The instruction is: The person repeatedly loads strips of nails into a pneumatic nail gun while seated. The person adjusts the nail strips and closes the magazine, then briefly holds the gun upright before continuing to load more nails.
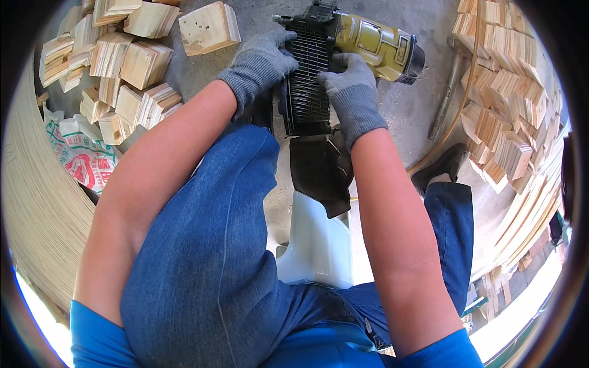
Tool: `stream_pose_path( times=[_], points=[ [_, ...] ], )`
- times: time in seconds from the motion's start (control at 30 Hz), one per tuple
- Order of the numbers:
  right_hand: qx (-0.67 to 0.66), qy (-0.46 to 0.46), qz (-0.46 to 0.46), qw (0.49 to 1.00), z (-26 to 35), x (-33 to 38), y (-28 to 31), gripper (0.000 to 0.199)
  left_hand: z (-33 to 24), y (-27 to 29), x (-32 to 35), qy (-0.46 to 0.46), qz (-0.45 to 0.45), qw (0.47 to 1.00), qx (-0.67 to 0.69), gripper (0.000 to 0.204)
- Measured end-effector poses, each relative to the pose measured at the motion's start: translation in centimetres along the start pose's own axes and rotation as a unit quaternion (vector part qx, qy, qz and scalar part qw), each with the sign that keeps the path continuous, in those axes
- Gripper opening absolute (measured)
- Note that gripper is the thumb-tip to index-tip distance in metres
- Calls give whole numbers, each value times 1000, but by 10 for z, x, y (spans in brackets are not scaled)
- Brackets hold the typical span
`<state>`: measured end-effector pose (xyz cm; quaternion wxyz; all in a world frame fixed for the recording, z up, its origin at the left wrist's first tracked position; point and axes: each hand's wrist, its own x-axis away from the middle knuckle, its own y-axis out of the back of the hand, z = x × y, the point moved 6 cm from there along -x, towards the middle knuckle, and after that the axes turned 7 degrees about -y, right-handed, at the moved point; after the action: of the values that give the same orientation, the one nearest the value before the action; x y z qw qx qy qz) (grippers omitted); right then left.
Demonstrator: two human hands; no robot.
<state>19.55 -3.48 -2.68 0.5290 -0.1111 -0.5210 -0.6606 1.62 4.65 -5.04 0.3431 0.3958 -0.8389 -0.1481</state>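
A yellow-green and black nail gun lies in front of me at the top centre, its body pointing to the right. A coil of nails, wire-joined in close rows, sits in its black magazine. My left hand, in a grey knit glove, grips the coil's left edge with curled fingers. From the right side my right hand, gloved the same, closes its bent fingers on the coil's other edge. A black magazine cover hangs open on the near side, between my forearms. My palms and some fingertips are hidden.
Stacked wooden blocks stand at the far left, with more block stacks at the right. A hose runs along the floor beside a metal bar. A white plastic stool is below; a printed sack lies left.
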Motion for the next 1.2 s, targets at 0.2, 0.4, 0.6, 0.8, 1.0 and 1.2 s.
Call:
stream_pose_path(
  times=[0.2, 0.4, 0.6, 0.8, 1.0, 1.2],
  points=[
    [-44, 56, 50, 996, -3, 10, 6, 47, 4, -7, 10, 38, 31, 998, 50, 66],
    [-117, 71, 68, 988, -11, 7, 3, 45, -4, -3, 11, 38, 11, 992, 121, 68],
    [-181, 82, 113, 973, -24, 2, -3, 45, 11, -19, 12, 39, 14, 958, 285, 72],
    [-200, 84, 115, 969, -21, 7, -1, 46, 7, -17, 12, 47, 30, 950, 308, 74],
    [-79, 65, 49, 994, -2, 4, 7, 49, -2, -15, 15, 45, 28, 942, 331, 74],
    [-175, 80, 97, 976, 16, 5, 7, 43, -8, -6, 19, 57, 11, 941, 332, 74]
  ],
)
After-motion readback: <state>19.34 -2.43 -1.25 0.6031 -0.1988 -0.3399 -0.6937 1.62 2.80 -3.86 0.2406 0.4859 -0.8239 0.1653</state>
